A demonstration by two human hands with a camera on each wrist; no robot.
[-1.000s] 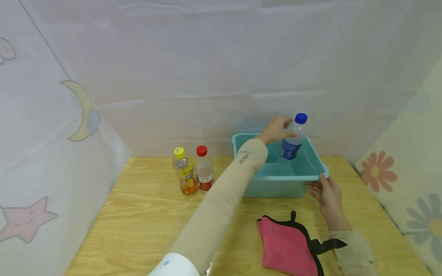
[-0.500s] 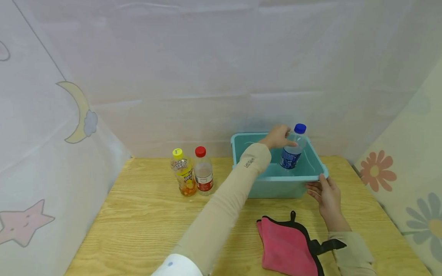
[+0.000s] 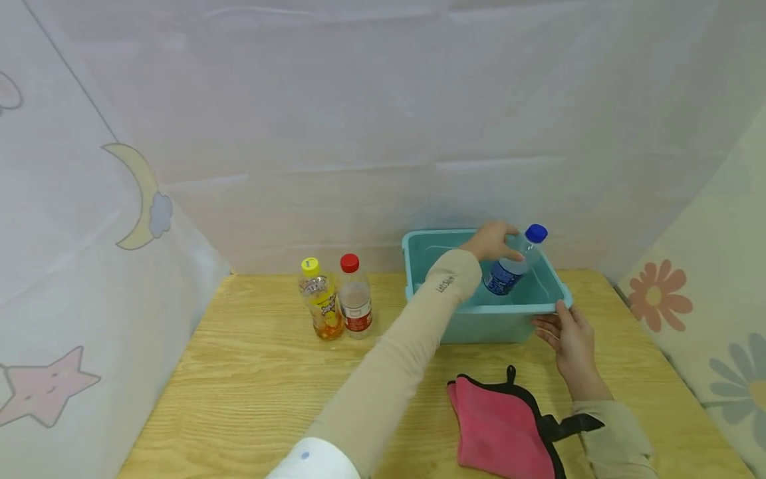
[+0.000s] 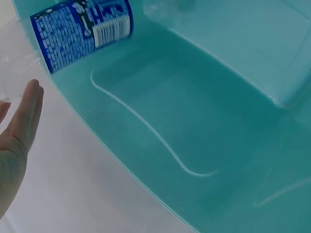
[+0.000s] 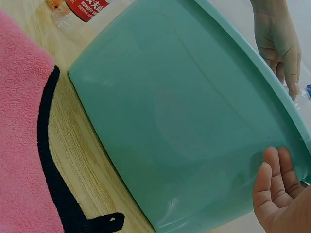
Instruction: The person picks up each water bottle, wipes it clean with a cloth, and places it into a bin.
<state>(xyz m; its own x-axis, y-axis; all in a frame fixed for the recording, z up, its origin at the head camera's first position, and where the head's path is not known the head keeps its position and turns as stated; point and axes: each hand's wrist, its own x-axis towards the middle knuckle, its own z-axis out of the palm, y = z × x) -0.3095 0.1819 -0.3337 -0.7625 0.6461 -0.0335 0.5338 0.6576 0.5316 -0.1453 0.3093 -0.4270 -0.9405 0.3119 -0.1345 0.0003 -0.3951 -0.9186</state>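
You seem to be at the step of setting the blue-capped bottle (image 3: 505,275) down in the tub (image 3: 497,309), right of center in the head view. The bottle is tilted, its cap toward the upper right and its label inside the tub. Your left hand (image 3: 488,241) is at the bottle's upper part, thumb and fingers spread apart and fairly straight; I cannot tell whether they clamp it or only touch. Your right hand (image 3: 573,342) grips the tub's near right corner, thumb on the rim and fingers against the outer wall. The next move probably calls for letting the bottle settle and freeing your left fingers without tipping it, while the right hand steadies the tub.

The bottle is the only thing I can see in the tub, though your left arm hides part of it. Left of center, two more bottles stand on the table (image 3: 269,392): the yellow-capped bottle (image 3: 321,306), with something orange near its bottom, and the red-capped bottle (image 3: 356,303), whose contents are unclear.
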